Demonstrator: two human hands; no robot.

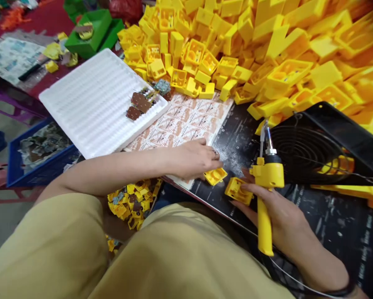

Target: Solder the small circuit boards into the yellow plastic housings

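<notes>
Yellow housing is at the near edge of the black worktop, hollow side showing. My right hand has it at the edge, forefinger above, thumb below; I read that as a light pinch. Same hand also carries the yellow soldering gun, handle across the palm side, metal tip pointing away from me. How the other right fingers hold it, I can't make out.

Second housing sits just left of the first, small gap between. My left hand is over it, fingers bent and at its edge; whether they grip or only touch is hidden.

Step in hand, my judgement: positioning housings, gun in hand but tip off the work. Next move calls for a steady left hold on one housing and a freer right grip before the tip turns down, fingers well clear of it.

Further out: printed sheet by the left hand, white foam tray overlapping it, brown boards at the tray's near corner. Black fan right of the gun, big heap of yellow housings behind. Blue crate far left, lower down.
</notes>
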